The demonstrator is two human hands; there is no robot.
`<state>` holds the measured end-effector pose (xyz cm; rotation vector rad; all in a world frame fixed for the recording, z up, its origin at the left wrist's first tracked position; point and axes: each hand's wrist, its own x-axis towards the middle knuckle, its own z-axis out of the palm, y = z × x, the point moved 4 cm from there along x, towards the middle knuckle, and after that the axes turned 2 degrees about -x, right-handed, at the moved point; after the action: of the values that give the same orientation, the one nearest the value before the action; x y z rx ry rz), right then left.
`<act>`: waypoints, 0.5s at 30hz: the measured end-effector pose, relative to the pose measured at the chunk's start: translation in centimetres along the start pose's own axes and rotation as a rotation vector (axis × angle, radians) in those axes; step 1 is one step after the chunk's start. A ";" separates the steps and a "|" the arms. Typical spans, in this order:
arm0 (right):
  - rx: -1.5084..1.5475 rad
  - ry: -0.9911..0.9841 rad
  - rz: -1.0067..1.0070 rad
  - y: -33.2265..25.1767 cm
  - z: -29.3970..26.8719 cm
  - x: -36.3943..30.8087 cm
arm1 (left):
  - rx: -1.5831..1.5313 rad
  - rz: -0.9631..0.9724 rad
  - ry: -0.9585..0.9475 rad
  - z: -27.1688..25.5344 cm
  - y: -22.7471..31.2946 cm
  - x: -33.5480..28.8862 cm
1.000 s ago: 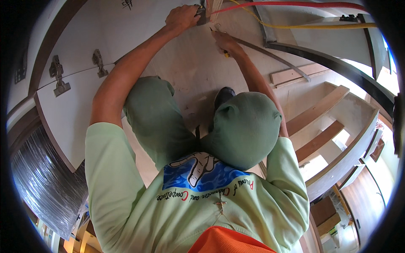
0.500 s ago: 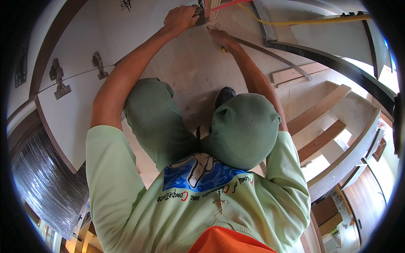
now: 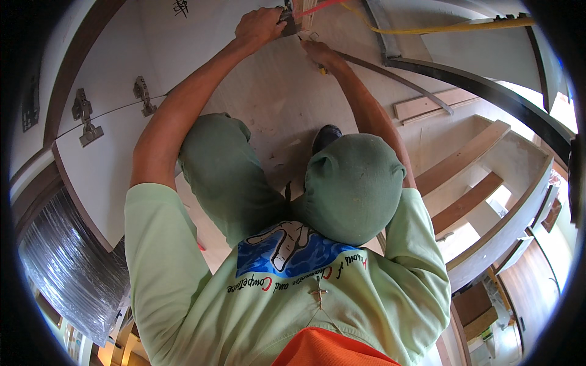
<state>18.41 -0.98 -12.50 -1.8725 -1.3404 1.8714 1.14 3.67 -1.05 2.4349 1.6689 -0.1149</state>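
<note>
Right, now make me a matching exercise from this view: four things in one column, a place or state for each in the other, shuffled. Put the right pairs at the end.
Things
1. Left hand
2. Right hand
3. Metal hinges
4. Yellow cord

Places and states
A. Mounted on white panels at the left of the view
B. Fingers against a dark object near the top edge
C. Running across the upper right of the view
D. Curled around a small item with a yellow part showing

Right pairs: 1-B, 2-D, 3-A, 4-C
</note>
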 end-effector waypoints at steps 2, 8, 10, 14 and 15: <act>0.003 0.000 -0.010 -0.2 0.0 -0.1 | 0.003 0.007 0.020 0.1 -0.1 -0.1; 0.064 -0.042 0.021 -0.4 -0.1 -0.6 | -0.027 -0.006 0.005 0.1 0.0 0.0; 0.063 -0.043 0.021 -0.4 -0.1 -0.6 | -0.035 -0.009 0.007 0.0 0.0 0.0; 0.110 -0.023 0.017 -0.4 0.0 -0.5 | -0.057 -0.002 0.022 -0.3 0.1 -0.1; 0.144 -0.023 0.020 -0.4 0.1 -0.5 | -0.059 -0.006 0.013 -0.3 0.2 0.0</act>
<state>18.28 -1.13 -11.93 -1.8052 -1.1642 1.9477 1.25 3.64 -0.72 2.3930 1.6610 -0.0493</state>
